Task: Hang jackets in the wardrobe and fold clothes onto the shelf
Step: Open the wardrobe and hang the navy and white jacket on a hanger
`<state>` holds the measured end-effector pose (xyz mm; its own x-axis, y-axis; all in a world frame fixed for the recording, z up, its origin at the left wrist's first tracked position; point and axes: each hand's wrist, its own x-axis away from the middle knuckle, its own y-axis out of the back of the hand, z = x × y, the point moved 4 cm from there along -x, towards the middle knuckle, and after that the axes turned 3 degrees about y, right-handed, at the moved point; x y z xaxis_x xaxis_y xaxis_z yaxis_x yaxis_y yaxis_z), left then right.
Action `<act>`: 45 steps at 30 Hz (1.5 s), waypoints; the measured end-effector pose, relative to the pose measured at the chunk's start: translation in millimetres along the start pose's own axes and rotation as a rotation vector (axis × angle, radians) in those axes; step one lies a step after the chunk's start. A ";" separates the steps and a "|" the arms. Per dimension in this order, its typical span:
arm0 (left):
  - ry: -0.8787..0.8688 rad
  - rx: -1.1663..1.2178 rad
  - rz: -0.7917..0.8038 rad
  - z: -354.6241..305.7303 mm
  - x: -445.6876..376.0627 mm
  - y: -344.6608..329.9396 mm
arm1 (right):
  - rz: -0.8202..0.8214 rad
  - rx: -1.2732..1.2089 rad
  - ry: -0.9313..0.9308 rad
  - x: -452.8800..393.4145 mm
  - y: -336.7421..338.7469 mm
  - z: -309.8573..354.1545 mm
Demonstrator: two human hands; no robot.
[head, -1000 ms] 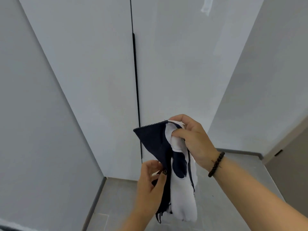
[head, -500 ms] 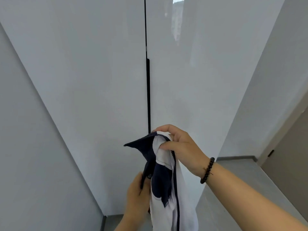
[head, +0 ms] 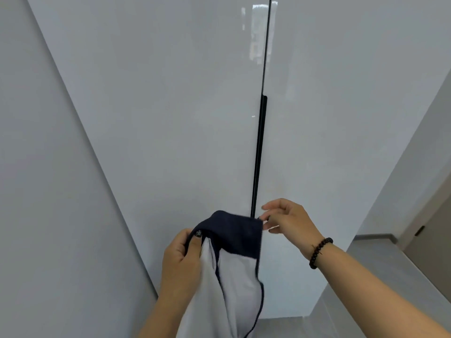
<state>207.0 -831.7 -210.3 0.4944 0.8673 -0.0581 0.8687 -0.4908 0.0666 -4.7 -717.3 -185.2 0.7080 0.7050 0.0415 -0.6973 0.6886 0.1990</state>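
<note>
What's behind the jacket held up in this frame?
Behind the jacket stand the closed wardrobe doors, with the dark handle strip running down to it. The strip's lower end and the wardrobe's inside are covered.

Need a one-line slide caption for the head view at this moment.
Both hands, left and right, hold a navy-and-white garment in front of closed white wardrobe doors.

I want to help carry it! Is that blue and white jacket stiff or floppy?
Probably floppy: the jacket sags in soft folds below the left hand. Likely light, since the right hand pinches only its navy corner. It would likely droop, not slip.
</note>
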 end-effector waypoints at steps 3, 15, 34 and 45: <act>0.005 0.002 -0.008 -1.1 -3.2 7.0 | -0.133 -0.031 0.067 -19.8 4.9 14.5; 0.033 0.013 -0.093 0.0 -18.5 36.7 | -0.328 0.154 0.081 -94.0 -8.3 24.9; 0.082 0.064 -0.001 3.9 10.2 14.1 | -0.233 0.208 0.123 -67.3 -17.7 10.0; 0.101 -0.005 -0.089 3.5 83.0 -44.8 | -0.150 0.214 0.202 22.1 19.0 -6.9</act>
<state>209.2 -738.0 -221.6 0.4097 0.9115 0.0363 0.9087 -0.4113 0.0709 -3.1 -687.4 -187.2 0.7495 0.6327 -0.1948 -0.5328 0.7511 0.3899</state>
